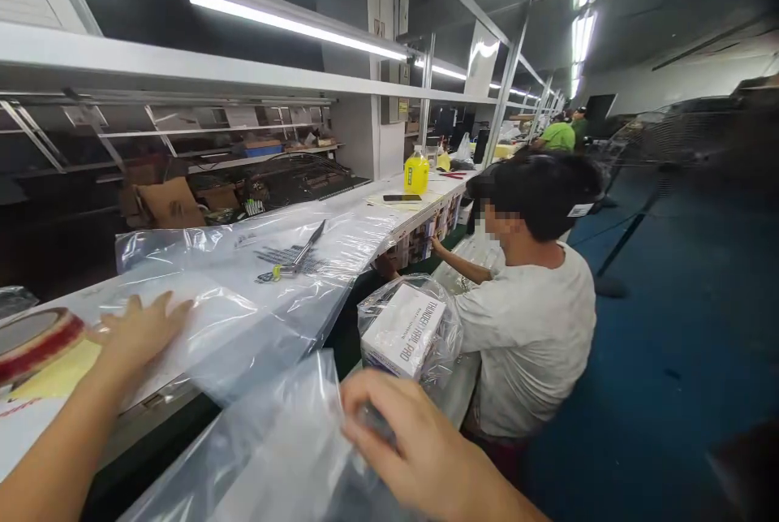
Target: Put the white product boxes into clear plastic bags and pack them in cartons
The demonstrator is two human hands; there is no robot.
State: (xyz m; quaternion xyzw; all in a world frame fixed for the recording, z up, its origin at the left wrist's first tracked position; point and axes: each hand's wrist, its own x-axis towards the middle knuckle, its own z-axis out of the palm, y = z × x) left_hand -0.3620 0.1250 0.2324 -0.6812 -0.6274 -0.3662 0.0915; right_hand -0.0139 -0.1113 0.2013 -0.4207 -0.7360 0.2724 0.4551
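My left hand (pixel 139 333) lies flat with fingers spread on a stack of clear plastic bags (pixel 256 278) spread over the white workbench (pixel 414 217). My right hand (pixel 405 445) is low in front, fingers curled and pinching the edge of a separate clear plastic bag (pixel 268 449) held below the bench edge. A roll of red-edged tape (pixel 33 339) sits on the bench just left of my left hand.
A knife-like tool (pixel 298 256) lies on the bags. A white box in a plastic bag (pixel 405 331) sits beside a seated person in a white shirt (pixel 529 327). Farther along stand a yellow bottle (pixel 416 173) and a phone (pixel 402 198). A fan (pixel 663 148) stands on the blue floor.
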